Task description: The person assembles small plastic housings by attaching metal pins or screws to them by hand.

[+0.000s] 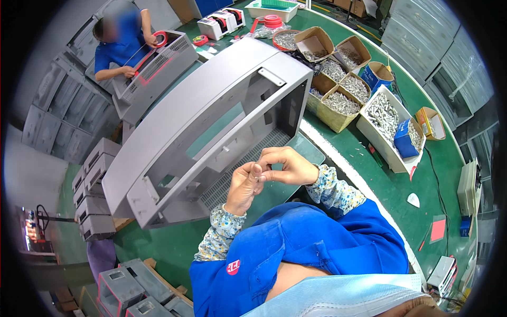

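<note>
Both my hands meet in front of my chest, over the near side of a large grey housing (158, 113). My left hand (243, 187) is closed, its thumb up and its fingertips against those of the other hand. My right hand (288, 166) pinches thumb and forefinger together at the same spot. Whatever lies between the fingertips is too small or hidden to make out. The housing lies tilted, its hollow side toward me, showing small posts, a vent grille (227, 182) and a rectangular opening.
To the right, cardboard boxes (340, 108) and a white bin (383, 119) hold many small metal parts. Tape dispensers (222, 24) stand at the back. At the far left a co-worker (121, 42) applies red tape to another housing (153, 74). Stacked grey housings (97, 185) stand at left.
</note>
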A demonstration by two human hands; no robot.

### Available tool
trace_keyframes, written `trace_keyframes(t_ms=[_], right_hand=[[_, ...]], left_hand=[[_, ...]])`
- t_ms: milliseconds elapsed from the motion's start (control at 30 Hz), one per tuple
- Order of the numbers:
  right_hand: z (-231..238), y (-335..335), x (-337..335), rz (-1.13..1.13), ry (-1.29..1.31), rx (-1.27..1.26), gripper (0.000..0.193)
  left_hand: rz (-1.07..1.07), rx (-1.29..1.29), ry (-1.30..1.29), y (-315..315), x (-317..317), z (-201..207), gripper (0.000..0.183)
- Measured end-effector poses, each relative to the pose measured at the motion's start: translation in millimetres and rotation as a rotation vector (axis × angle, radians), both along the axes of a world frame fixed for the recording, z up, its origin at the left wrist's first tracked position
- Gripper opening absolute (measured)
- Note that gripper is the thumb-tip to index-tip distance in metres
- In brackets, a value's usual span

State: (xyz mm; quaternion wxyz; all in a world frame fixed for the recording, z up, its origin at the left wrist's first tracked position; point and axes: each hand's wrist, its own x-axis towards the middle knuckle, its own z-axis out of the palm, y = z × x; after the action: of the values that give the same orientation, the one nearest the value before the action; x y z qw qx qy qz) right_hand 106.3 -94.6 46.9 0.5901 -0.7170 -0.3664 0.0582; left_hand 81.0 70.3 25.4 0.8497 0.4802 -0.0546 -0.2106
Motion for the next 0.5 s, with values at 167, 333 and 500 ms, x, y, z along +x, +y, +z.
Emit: trace_keyframes(t_ms=[167, 333, 500], right_hand=[[7.6, -42.8, 29.2, -0.64, -0.268, 0.185, 0.007], [9.2, -65.2, 69.9, -0.912, -0.613, 0.152, 0.014], [9.3, -66.7, 81.5, -0.85, -0.732, 0.068, 0.017]], left_hand=[[0.159, -0.31, 0.404, -35.3, 31.4, -17.6, 0.026], [0.214, -0.439, 0.491, -61.4, 38.8, -50.6, 0.015], [0.254, -0.326, 0.307, -78.5, 44.1, -32.4, 0.016]])
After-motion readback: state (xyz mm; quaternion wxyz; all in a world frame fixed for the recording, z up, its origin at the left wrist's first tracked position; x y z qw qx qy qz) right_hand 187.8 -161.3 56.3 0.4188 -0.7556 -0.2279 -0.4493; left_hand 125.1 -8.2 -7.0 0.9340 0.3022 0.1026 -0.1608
